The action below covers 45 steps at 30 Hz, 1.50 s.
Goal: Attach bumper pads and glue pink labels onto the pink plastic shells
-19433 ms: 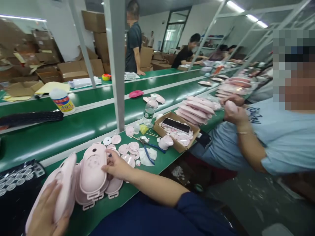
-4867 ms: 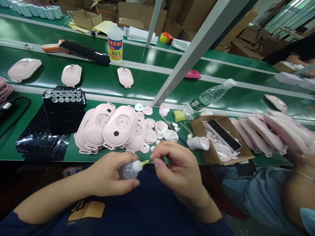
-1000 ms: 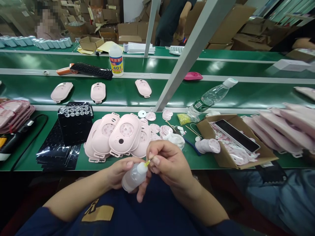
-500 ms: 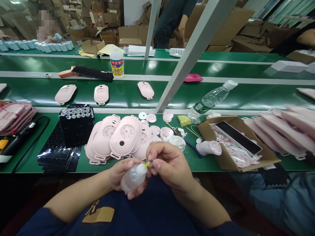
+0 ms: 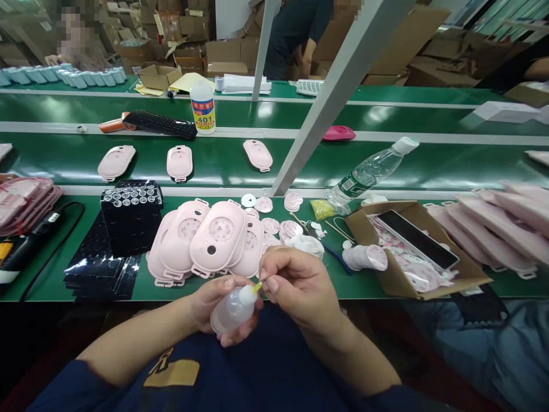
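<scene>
My left hand (image 5: 212, 302) is wrapped round a small translucent squeeze bottle (image 5: 231, 309) with a white cap and a yellow nozzle tip (image 5: 256, 286), held over my lap. My right hand (image 5: 298, 289) pinches at that yellow tip with thumb and forefinger; I cannot tell whether something small is between them. Just beyond my hands, a heap of overlapping pink oval shells (image 5: 206, 240) lies on the green bench (image 5: 51, 280). Small pink and white round discs (image 5: 274, 220) are scattered to its right.
A black tray stack of small round parts (image 5: 131, 214) stands left of the shells. A cardboard box (image 5: 418, 246) with a phone and pink parts sits right, beside a tilted water bottle (image 5: 369, 171). Three pink shells (image 5: 179, 162) ride the belt. A "401" glue bottle (image 5: 203, 107) stands behind.
Both hands stay on the squeeze bottle; my right fingers have kept working at the yellow tip. The pink shells on the belt have drifted slightly to the right.
</scene>
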### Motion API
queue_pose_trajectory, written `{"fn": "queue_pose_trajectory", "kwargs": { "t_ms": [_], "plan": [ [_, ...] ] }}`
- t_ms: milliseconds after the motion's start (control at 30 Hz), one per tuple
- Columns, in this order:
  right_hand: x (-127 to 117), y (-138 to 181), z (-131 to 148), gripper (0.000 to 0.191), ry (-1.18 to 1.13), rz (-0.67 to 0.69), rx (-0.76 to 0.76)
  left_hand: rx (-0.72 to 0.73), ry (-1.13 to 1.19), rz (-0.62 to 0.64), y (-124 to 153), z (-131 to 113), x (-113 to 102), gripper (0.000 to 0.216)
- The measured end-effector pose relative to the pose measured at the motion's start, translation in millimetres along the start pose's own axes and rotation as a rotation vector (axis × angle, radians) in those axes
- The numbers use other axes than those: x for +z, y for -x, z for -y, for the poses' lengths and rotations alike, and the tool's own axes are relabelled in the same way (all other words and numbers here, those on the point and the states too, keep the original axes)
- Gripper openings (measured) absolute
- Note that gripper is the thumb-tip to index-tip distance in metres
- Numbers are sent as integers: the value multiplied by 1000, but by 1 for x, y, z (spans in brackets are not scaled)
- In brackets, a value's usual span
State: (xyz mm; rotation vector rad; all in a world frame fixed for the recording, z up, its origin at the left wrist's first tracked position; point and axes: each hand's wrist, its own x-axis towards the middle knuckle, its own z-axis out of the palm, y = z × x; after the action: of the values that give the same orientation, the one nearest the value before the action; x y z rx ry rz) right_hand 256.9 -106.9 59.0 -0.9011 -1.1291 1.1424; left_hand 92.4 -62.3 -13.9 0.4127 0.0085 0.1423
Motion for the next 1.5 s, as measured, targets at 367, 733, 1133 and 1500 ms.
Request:
{"fn": "queue_pose_trajectory", "kwargs": {
  "t_ms": [367,733,1133,1500],
  "plan": [
    [4,0,-14,26,-363,56,226,17,111,146,-2,2,-6,47],
    [8,-1,-13,26,-588,111,356,-103,197,214,6,8,-15,51],
    [12,0,-11,23,-649,139,414,-53,146,285,7,11,-15,51],
    [-11,0,-22,15,-544,1,281,235,31,270,15,3,-7,48]
  ]
}}
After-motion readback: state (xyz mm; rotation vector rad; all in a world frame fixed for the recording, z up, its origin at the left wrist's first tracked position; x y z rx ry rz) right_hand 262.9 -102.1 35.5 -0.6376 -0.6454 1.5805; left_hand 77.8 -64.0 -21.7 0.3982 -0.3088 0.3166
